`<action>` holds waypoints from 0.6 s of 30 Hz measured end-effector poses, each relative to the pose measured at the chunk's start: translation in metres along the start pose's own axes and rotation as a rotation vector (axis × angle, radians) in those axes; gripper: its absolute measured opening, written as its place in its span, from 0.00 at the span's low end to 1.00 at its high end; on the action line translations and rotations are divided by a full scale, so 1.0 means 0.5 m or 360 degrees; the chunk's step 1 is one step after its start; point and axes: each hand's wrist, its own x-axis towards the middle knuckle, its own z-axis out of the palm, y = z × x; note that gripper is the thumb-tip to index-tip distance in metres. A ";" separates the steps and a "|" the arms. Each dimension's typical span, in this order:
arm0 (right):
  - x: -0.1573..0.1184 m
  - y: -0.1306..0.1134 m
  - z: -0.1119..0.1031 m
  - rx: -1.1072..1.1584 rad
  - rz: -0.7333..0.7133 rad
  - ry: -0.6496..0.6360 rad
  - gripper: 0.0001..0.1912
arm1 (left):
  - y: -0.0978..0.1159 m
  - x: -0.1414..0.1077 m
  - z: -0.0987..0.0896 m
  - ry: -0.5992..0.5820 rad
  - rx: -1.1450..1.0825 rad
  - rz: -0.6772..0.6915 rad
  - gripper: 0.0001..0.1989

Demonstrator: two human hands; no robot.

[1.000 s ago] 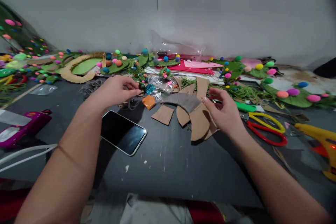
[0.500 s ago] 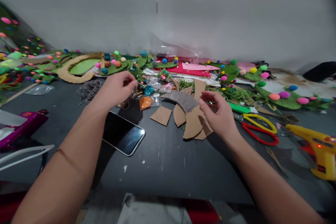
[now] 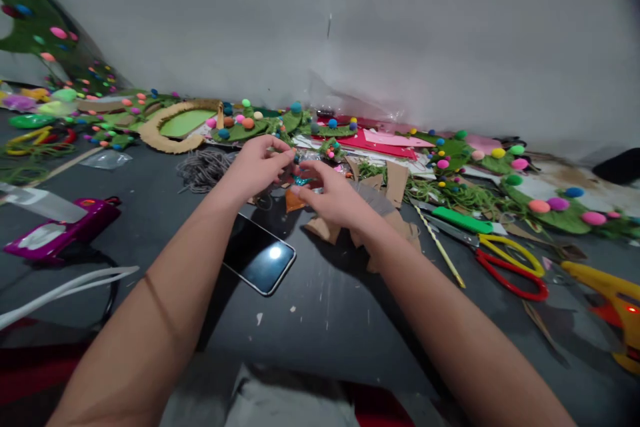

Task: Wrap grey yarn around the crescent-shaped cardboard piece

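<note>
The left hand [image 3: 265,163] has curled fingers, its thumb close to them; whether it grips anything cannot be told. The right hand [image 3: 334,195] is cupped, thumb and fingers apart; its contact cannot be told either. Between and beneath them, mid-table, lie a shiny, crinkled orange plastic packet [image 3: 294,201] and, just beyond on the far side, a glossy teal packet [image 3: 301,181], both partly hidden. Left is a loose, tangled gray yarn bundle [image 3: 203,170]; right, a smooth, curved gray-wrapped piece [image 3: 373,199], partly covered by the right hand.
</note>
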 end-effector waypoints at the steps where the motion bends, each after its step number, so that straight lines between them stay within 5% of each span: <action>1: 0.022 0.005 0.011 0.0005 -0.0012 0.0031 0.23 | 0.001 -0.001 -0.001 -0.0030 -0.0011 0.0000 0.07; 7: 0.059 0.034 0.004 0.0123 -0.0170 -0.0062 0.27 | 0.002 -0.004 -0.005 -0.0265 0.0126 0.0108 0.11; 12: 0.052 0.045 -0.026 0.0132 -0.0116 -0.0200 0.10 | -0.001 -0.002 0.000 -0.0141 0.0140 0.0106 0.08; 18: 0.047 0.043 -0.036 0.0165 -0.0163 -0.0201 0.12 | 0.001 -0.002 0.004 -0.0168 0.0043 0.0207 0.09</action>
